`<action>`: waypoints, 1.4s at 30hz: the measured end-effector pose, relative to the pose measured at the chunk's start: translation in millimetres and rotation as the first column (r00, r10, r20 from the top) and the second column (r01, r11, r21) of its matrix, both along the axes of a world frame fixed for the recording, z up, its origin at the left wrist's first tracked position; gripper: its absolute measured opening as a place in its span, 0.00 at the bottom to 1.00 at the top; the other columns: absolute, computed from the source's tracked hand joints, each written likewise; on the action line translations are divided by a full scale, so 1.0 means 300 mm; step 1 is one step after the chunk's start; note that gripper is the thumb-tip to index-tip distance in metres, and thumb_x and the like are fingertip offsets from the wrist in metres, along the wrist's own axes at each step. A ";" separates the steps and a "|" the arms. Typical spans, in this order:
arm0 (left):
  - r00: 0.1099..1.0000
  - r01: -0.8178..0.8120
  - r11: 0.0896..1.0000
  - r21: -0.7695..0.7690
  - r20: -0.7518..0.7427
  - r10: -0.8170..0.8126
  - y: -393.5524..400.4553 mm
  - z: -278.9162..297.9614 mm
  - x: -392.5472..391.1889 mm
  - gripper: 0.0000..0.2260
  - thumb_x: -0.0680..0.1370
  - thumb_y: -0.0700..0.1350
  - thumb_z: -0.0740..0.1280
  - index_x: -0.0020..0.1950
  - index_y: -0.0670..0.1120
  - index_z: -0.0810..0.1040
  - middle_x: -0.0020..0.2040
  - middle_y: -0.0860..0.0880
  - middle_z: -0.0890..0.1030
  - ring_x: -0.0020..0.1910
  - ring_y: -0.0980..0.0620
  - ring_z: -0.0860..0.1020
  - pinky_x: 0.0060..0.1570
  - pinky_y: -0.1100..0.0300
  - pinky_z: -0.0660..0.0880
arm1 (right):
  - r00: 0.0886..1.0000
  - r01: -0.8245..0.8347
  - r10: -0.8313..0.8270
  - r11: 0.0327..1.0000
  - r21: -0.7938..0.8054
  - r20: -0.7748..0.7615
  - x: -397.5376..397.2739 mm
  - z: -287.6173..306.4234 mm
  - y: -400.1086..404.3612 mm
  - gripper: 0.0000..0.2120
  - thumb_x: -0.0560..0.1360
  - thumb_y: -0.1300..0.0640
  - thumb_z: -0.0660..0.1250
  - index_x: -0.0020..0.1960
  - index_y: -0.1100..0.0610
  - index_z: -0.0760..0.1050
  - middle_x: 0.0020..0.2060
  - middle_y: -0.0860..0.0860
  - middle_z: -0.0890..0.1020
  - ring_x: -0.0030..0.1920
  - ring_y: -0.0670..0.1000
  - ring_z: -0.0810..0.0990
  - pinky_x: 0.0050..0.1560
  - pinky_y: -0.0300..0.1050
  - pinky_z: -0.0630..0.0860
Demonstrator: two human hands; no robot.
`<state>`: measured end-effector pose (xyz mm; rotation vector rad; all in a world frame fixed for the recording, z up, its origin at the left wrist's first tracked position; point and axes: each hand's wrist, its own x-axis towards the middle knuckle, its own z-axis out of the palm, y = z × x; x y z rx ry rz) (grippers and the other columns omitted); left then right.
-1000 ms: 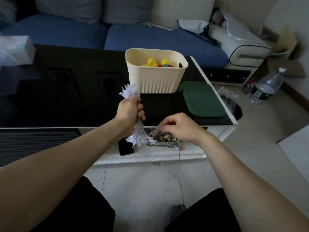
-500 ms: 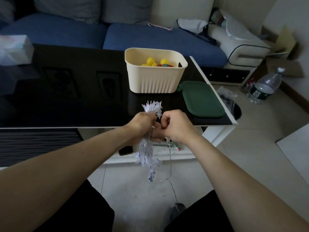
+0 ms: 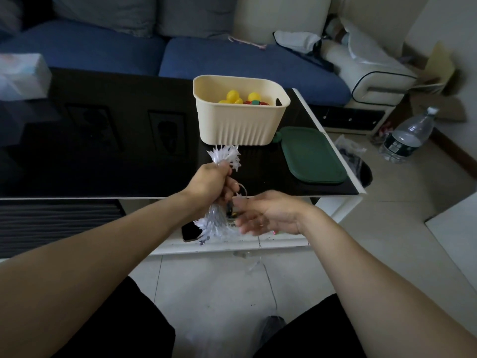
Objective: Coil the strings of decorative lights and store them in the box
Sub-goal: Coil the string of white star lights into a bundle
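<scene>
Your left hand [image 3: 210, 183] grips the bundled lights [image 3: 224, 157], with your right hand [image 3: 268, 214] just beside it to the right. Beyond both hands the box [image 3: 240, 125] stands on the table [image 3: 103, 151]. The lid [image 3: 311, 155] lies right of the box, the phone [image 3: 189, 231] below your left hand.

A black glass coffee table [image 3: 103, 151] stands before a blue sofa [image 3: 232, 60] with grey cushions [image 3: 144, 14]. A tissue pack [image 3: 22, 76] sits at the table's far left. A dark phone [image 3: 189, 231] lies on the white lower shelf [image 3: 271, 242]. A plastic water bottle [image 3: 407, 135] stands on the tiled floor [image 3: 387, 254] near a cardboard box [image 3: 438, 99].
</scene>
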<state>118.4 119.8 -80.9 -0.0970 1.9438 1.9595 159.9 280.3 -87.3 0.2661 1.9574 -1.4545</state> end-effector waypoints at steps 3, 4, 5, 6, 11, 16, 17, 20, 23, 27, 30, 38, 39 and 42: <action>0.998 -0.057 0.997 0.043 -0.035 0.058 -0.013 0.004 -0.011 0.13 0.85 0.47 0.53 0.43 0.46 0.68 0.30 0.47 0.76 0.25 0.51 0.68 0.29 0.58 0.64 | 0.999 -0.042 0.043 0.997 -0.071 0.020 0.006 -0.006 0.032 0.13 0.79 0.50 0.68 0.48 0.60 0.81 0.34 0.52 0.82 0.35 0.51 0.81 0.51 0.51 0.80; 0.997 -0.064 0.996 0.055 -0.039 0.067 -0.016 0.007 -0.012 0.13 0.85 0.47 0.53 0.44 0.46 0.68 0.30 0.48 0.76 0.25 0.51 0.68 0.29 0.58 0.64 | 1.000 0.007 -0.007 0.994 -0.110 -0.005 0.001 -0.007 0.037 0.11 0.80 0.52 0.67 0.47 0.60 0.81 0.32 0.51 0.80 0.32 0.49 0.79 0.49 0.51 0.80; 0.997 -0.061 0.997 0.057 -0.042 0.063 -0.017 0.008 -0.012 0.12 0.85 0.47 0.53 0.44 0.46 0.68 0.30 0.48 0.76 0.25 0.51 0.68 0.29 0.58 0.64 | 0.996 0.077 -0.085 0.982 -0.175 -0.037 -0.003 -0.004 0.039 0.11 0.80 0.53 0.67 0.47 0.60 0.81 0.30 0.50 0.77 0.29 0.47 0.75 0.47 0.50 0.79; 0.998 -0.043 0.998 0.049 -0.039 0.045 -0.017 0.008 -0.012 0.12 0.85 0.46 0.53 0.44 0.45 0.68 0.30 0.48 0.76 0.25 0.51 0.68 0.29 0.58 0.64 | 0.982 0.154 -0.176 0.956 -0.248 -0.069 -0.011 0.000 0.040 0.10 0.81 0.54 0.66 0.48 0.60 0.81 0.29 0.49 0.75 0.28 0.46 0.72 0.44 0.47 0.78; 0.987 0.158 0.987 -0.017 -0.007 -0.158 0.001 -0.017 0.007 0.15 0.85 0.47 0.54 0.44 0.43 0.73 0.32 0.45 0.76 0.24 0.50 0.69 0.28 0.58 0.64 | 0.907 0.260 -0.356 0.894 -0.365 -0.226 -0.023 0.013 0.029 0.10 0.81 0.56 0.66 0.49 0.59 0.85 0.34 0.49 0.75 0.31 0.46 0.69 0.34 0.42 0.71; 0.975 0.223 0.974 -0.027 -0.018 -0.224 0.023 -0.029 0.030 0.15 0.85 0.48 0.55 0.43 0.42 0.73 0.30 0.46 0.76 0.22 0.51 0.69 0.26 0.59 0.64 | 0.792 0.345 -0.418 0.908 -0.238 -0.446 -0.018 0.002 -0.006 0.07 0.76 0.57 0.73 0.49 0.60 0.86 0.40 0.53 0.85 0.37 0.48 0.79 0.34 0.39 0.77; 0.973 0.229 0.973 -0.031 -0.024 -0.229 0.025 -0.031 0.030 0.15 0.85 0.48 0.55 0.43 0.42 0.73 0.30 0.46 0.76 0.23 0.51 0.69 0.26 0.59 0.64 | 0.760 0.390 -0.459 0.888 -0.242 -0.460 -0.018 0.003 -0.010 0.06 0.75 0.59 0.75 0.49 0.61 0.86 0.39 0.54 0.86 0.36 0.48 0.80 0.34 0.39 0.78; 0.968 0.245 0.968 -0.045 -0.051 -0.247 0.029 -0.036 0.029 0.17 0.85 0.47 0.54 0.43 0.40 0.74 0.30 0.45 0.77 0.23 0.50 0.69 0.26 0.59 0.65 | 0.691 0.486 -0.541 0.839 -0.245 -0.479 -0.022 0.000 -0.023 0.08 0.71 0.62 0.78 0.48 0.63 0.84 0.38 0.57 0.86 0.34 0.49 0.83 0.36 0.42 0.81; 0.969 0.237 0.971 -0.025 -0.062 -0.238 0.034 -0.036 0.036 0.18 0.86 0.46 0.53 0.42 0.40 0.75 0.30 0.46 0.76 0.23 0.50 0.69 0.26 0.58 0.65 | 0.633 0.509 -0.529 0.835 -0.211 -0.566 -0.025 -0.006 -0.040 0.04 0.71 0.61 0.79 0.44 0.59 0.84 0.36 0.54 0.86 0.34 0.48 0.84 0.38 0.42 0.82; 0.983 0.177 0.984 0.026 -0.050 -0.176 0.035 -0.046 0.028 0.19 0.86 0.47 0.53 0.41 0.39 0.74 0.29 0.46 0.75 0.23 0.49 0.69 0.26 0.59 0.66 | 0.655 0.456 -0.398 0.886 -0.085 -0.642 -0.033 -0.025 -0.057 0.06 0.76 0.62 0.73 0.51 0.54 0.86 0.40 0.49 0.87 0.42 0.49 0.87 0.49 0.48 0.84; 0.992 0.112 0.994 0.008 -0.064 -0.111 0.032 -0.053 0.020 0.22 0.86 0.48 0.52 0.38 0.39 0.73 0.30 0.41 0.72 0.23 0.48 0.69 0.25 0.60 0.67 | 0.733 0.302 -0.263 0.952 -0.046 -0.627 -0.028 -0.019 -0.077 0.13 0.80 0.62 0.68 0.63 0.53 0.82 0.37 0.51 0.86 0.39 0.55 0.86 0.50 0.57 0.84; 0.995 -0.011 0.997 -0.072 -0.102 0.004 0.009 -0.053 -0.005 0.20 0.85 0.46 0.57 0.35 0.41 0.72 0.24 0.48 0.72 0.23 0.52 0.70 0.24 0.61 0.70 | 0.828 0.076 -0.027 0.995 0.064 -0.560 -0.005 0.012 -0.082 0.26 0.81 0.61 0.65 0.77 0.50 0.66 0.32 0.42 0.79 0.32 0.43 0.72 0.33 0.34 0.70; 0.994 -0.025 0.998 -0.057 -0.105 0.019 0.011 -0.047 -0.005 0.20 0.85 0.45 0.57 0.34 0.41 0.72 0.24 0.48 0.72 0.22 0.53 0.70 0.24 0.61 0.70 | 0.817 0.100 -0.060 0.994 0.037 -0.573 -0.003 0.011 -0.086 0.28 0.80 0.61 0.67 0.78 0.49 0.65 0.36 0.46 0.78 0.34 0.45 0.73 0.36 0.35 0.72; 0.991 -0.092 0.996 -0.008 -0.103 0.091 0.016 -0.029 -0.010 0.18 0.84 0.42 0.57 0.35 0.41 0.72 0.25 0.49 0.73 0.24 0.51 0.70 0.26 0.60 0.71 | 0.797 0.231 -0.215 0.972 -0.044 -0.564 -0.005 0.015 -0.089 0.37 0.75 0.61 0.74 0.78 0.51 0.61 0.42 0.51 0.81 0.39 0.46 0.82 0.43 0.39 0.79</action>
